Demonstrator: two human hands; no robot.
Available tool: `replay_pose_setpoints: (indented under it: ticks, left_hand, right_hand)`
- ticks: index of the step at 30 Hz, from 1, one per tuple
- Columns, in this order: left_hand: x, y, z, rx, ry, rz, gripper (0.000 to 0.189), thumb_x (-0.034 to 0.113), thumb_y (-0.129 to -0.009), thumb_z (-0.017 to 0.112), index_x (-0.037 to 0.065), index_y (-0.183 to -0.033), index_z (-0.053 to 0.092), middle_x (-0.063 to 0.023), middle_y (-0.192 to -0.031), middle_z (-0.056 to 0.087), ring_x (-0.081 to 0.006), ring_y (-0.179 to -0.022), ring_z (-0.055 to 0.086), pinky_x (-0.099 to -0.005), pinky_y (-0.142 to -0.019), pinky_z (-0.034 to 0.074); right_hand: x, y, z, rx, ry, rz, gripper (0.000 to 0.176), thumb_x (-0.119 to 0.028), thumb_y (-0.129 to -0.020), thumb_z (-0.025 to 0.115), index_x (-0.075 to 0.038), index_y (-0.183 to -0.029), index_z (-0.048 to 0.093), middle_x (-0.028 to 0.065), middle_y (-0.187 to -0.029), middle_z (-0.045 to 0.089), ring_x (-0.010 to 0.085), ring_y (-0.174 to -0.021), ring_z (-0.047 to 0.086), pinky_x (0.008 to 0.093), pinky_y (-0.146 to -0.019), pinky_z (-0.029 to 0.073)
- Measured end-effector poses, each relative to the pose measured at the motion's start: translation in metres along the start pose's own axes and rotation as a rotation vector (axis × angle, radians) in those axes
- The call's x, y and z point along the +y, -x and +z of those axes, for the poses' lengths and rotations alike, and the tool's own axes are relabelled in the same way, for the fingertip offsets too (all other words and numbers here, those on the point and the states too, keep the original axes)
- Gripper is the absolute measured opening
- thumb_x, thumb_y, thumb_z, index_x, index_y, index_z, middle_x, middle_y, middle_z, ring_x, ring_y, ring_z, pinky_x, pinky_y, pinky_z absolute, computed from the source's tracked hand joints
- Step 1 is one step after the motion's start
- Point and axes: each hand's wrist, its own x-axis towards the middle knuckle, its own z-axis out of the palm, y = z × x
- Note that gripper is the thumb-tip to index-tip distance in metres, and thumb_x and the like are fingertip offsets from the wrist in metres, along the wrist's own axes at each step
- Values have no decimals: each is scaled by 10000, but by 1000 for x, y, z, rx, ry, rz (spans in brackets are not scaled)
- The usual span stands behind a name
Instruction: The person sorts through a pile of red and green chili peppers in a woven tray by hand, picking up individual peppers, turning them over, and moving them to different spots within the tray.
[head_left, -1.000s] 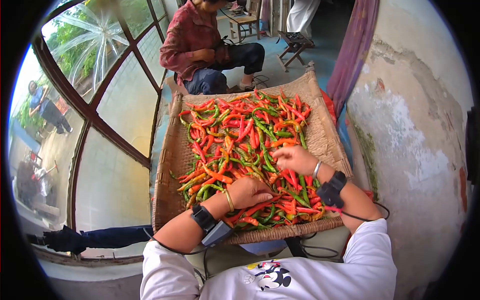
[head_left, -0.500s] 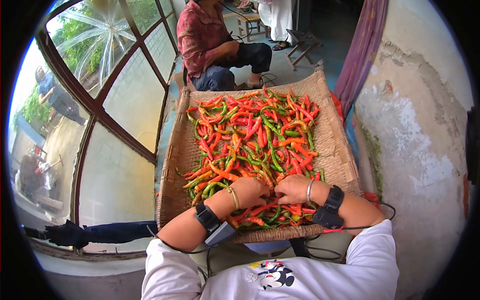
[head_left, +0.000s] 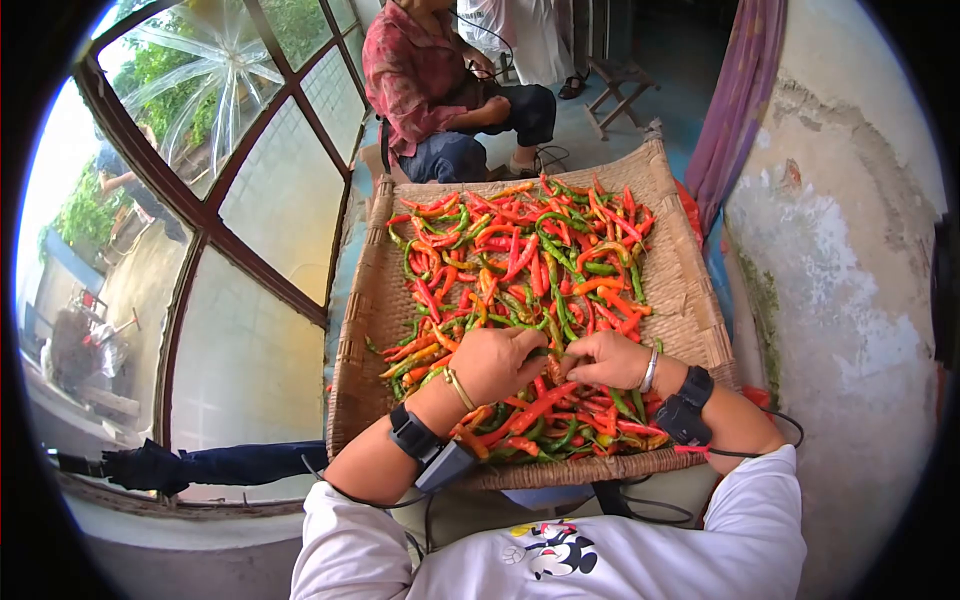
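A wide woven tray (head_left: 690, 290) lies before me, heaped with red, green and orange chili peppers (head_left: 520, 255). Over the near half of the heap, my left hand (head_left: 495, 367) is closed, its curled fingers around a chili pepper that is mostly hidden. Close beside it, my right hand (head_left: 612, 360) pinches with thumb and forefinger at a mottled chili pepper (head_left: 555, 368) between the two hands. Both hands touch the heap, and some fingertips are out of sight among the peppers.
Beyond the tray sits a person in a red patterned shirt (head_left: 415, 75). A small wooden stool (head_left: 618, 92) stands behind. Framed windows (head_left: 250, 340) and a dark folded umbrella (head_left: 230, 466) are at left, a worn wall (head_left: 840, 280) at right. Cables hang from my wrist devices.
Both hands have moved slightly away from me, up the heap, baring more red peppers near the tray's front edge. The whole view has shifted a little.
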Motion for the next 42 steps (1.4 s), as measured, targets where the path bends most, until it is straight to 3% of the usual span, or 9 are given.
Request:
replay_pose_setpoints:
  ticks: [2, 4, 6, 19, 24, 28, 34, 36, 42]
  left_hand:
    - [1, -1, -2, 71, -5, 12, 184, 171, -698, 640, 86, -851, 583, -65, -646, 569, -249, -546, 572, -340, -468, 455]
    - [0, -1, -3, 118, -47, 54, 196, 183, -710, 640, 88, -874, 591, -62, -648, 569, -239, -539, 570, -336, -462, 453]
    - [0, -2, -3, 89, -53, 73, 194, 184, -718, 637, 89, -882, 595, -60, -651, 571, -236, -539, 570, -336, -461, 453]
    - [-2, 0, 9, 23, 242, 93, 263, 210, -749, 623, 73, -972, 589, -97, -708, 593, -260, -615, 590, -349, -520, 467]
    - [-2, 1, 9, 42, 291, 0, 302, 210, -739, 640, 48, -987, 582, -125, -742, 603, -289, -634, 589, -350, -549, 469]
    - [-5, -1, 6, -10, 322, -89, 327, 199, -743, 636, 23, -1009, 567, -160, -765, 603, -311, -649, 585, -360, -582, 471]
    - [-14, 2, 17, -11, 129, -301, 317, 247, -763, 598, 51, -1010, 575, -147, -829, 607, -322, -726, 583, -397, -622, 464]
    - [-12, 3, 18, -145, 127, -229, 315, 256, -763, 591, 50, -1001, 575, -143, -817, 609, -313, -728, 586, -390, -624, 464]
    - [-6, 5, 26, -257, 237, -71, 246, 304, -770, 581, 81, -869, 611, -127, -698, 602, -306, -658, 584, -394, -571, 463]
  right_hand:
    - [1, 0, 1, 16, -456, 78, 203, -185, -759, 607, -32, -893, 605, 53, -773, 620, 127, -598, 568, 284, -576, 460]
    - [4, -2, 5, 48, -445, 22, 204, -182, -769, 591, -34, -910, 598, 72, -795, 609, 167, -587, 558, 292, -582, 458]
    - [0, -3, 4, 292, 193, -352, 191, -194, -770, 594, -39, -882, 605, 98, -784, 597, 222, -610, 560, 308, -596, 457]
    - [-17, 4, 3, 484, 109, -314, 171, -199, -791, 584, -30, -774, 603, 87, -653, 596, 216, -617, 587, 293, -574, 453]
    - [2, 3, -2, 323, -949, -117, 283, -247, -868, 496, -8, -753, 597, 59, -640, 595, 117, -582, 566, 235, -504, 441]
    - [3, 4, -8, 162, -1148, -104, 288, -268, -871, 478, -18, -795, 601, 77, -668, 607, 131, -576, 576, 230, -497, 447]
    - [34, 6, -55, 490, -913, -64, 297, -284, -885, 466, -30, -812, 603, 56, -699, 609, 118, -606, 588, 220, -493, 481]
    - [41, 7, -68, 613, -1022, -171, 332, -328, -892, 450, -38, -1005, 564, 43, -725, 593, 104, -667, 582, 216, -492, 461]
    - [66, 0, -68, 765, -577, 285, 384, -335, -848, 504, -24, -1070, 550, 38, -717, 593, 137, -706, 591, 261, -558, 467]
